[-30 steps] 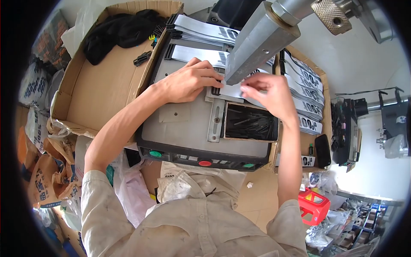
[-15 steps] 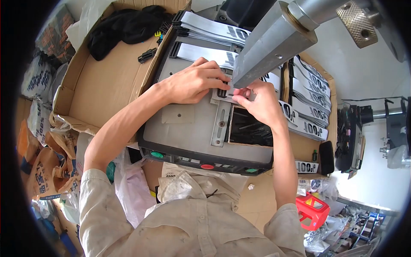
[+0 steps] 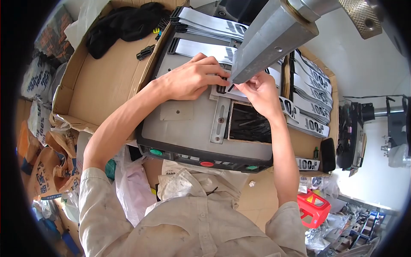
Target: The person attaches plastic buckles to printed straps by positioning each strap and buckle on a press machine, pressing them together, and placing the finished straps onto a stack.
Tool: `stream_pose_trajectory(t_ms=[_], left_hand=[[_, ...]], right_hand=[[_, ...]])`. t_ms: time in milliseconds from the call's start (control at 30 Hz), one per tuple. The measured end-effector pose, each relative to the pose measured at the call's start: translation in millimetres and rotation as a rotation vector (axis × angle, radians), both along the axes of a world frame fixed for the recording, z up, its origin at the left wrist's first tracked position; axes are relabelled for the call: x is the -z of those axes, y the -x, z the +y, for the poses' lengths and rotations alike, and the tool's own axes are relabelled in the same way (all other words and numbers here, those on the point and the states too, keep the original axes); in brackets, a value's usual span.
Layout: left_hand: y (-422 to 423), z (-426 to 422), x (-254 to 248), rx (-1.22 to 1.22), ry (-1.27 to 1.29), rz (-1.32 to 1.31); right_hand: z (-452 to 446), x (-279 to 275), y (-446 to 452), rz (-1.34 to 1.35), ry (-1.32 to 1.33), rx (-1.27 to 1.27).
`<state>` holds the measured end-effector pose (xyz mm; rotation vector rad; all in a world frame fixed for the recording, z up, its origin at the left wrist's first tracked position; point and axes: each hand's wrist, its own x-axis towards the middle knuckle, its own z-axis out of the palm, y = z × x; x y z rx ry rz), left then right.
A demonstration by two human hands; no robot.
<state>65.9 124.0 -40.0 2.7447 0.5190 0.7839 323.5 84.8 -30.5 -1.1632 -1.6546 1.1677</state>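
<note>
Beneath the grey metal block (image 3: 274, 40) of the machine, my two hands meet over a white strap. My left hand (image 3: 195, 79) has its fingers closed on a black buckle (image 3: 221, 89) at the strap's end. Close beside it, my right hand (image 3: 261, 92) pinches near a thin black strip (image 3: 231, 88) angled next to the buckle; its fingertips are partly behind the block. An open box of thin black strips (image 3: 250, 124) sits just below my right hand. Another white strap with a black buckle (image 3: 205, 50) lies beyond my left hand.
Stacked printed straps (image 3: 310, 94) fill a carton on the right. To the left, a cardboard box (image 3: 102, 85) holds black cloth (image 3: 124, 28) and a few black buckles. Green and red buttons (image 3: 207, 163) line the machine's front edge. A slotted metal plate (image 3: 220, 122) is fixed to its top.
The thin black strip now shows tilted beside the buckle, between both hands. My right hand has risen slightly and turned inward. My left hand stays on the buckle.
</note>
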Motion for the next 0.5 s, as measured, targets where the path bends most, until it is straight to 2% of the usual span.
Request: stream_pose_trajectory(t_ms=[500], left_hand=[[0, 3, 6, 0.045, -0.051, -0.079]], right_hand=[[-3, -6, 10, -0.157, -0.012, 0.064]])
